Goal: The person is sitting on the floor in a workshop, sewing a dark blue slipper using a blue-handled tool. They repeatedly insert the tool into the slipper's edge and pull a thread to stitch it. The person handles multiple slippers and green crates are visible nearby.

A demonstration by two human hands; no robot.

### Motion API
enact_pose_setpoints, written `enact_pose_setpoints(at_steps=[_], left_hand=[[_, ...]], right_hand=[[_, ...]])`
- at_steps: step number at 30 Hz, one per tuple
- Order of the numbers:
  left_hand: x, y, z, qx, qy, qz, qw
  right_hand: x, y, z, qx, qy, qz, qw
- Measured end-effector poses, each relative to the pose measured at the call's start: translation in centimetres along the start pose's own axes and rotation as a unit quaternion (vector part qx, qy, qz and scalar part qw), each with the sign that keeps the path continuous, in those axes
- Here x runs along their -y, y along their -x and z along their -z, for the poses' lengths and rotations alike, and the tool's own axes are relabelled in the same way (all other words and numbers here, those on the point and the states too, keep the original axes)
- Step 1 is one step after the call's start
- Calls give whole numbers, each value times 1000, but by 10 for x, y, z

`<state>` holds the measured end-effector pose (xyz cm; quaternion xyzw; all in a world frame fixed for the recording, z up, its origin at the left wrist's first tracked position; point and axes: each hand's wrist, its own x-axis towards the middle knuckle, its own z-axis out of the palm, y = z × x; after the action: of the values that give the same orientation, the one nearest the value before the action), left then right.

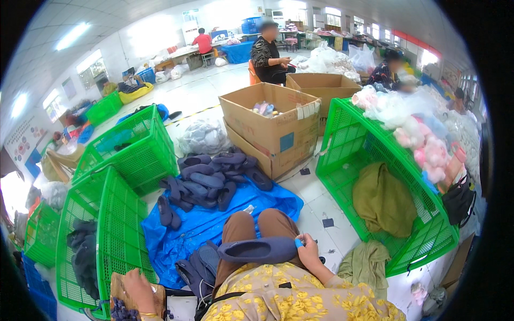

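A dark navy slipper (pixel 257 251) lies across my lap, its opening facing up. At its right end is my right hand (pixel 308 252), thumb and fingertips pinched together, with a blue wrap on one finger; whatever is between the fingertips is too small to tell. My left hand (pixel 139 291) reaches down at the lower left over a wooden board (pixel 119 283), its fingers bent and close together, their tips partly hidden. Small dark blue pieces (pixel 122 310) lie beside it. More navy slippers (pixel 197 267) rest against my left thigh.
A heap of navy slippers (pixel 206 179) lies on a blue sheet (pixel 187 235) ahead. Green crates (pixel 120 224) stand at left; another green crate (pixel 337 176) at right holds olive cloth (pixel 383 200). Cardboard boxes (pixel 273 125) stand ahead. Other people sit farther back.
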<state>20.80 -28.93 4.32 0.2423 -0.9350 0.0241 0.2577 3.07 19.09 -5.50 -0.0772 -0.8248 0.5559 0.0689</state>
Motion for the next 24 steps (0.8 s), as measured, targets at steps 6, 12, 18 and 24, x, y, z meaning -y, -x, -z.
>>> enact_pose_setpoints(at_steps=[6,12,18,24], left_hand=[[102,62,-47,16,-112,123,986],[93,79,-31,84,-99,169,977],[67,57,-1,11,-249,198,948],[127,79,-28,119,-264,258,922]], right_hand=[[-8,-2,0,3,-6,10,1000],[-5,-3,-4,14,-8,10,1000],[-2,-2,5,6,2,-10,1000],[0,-6,-4,12,-4,1,1000]])
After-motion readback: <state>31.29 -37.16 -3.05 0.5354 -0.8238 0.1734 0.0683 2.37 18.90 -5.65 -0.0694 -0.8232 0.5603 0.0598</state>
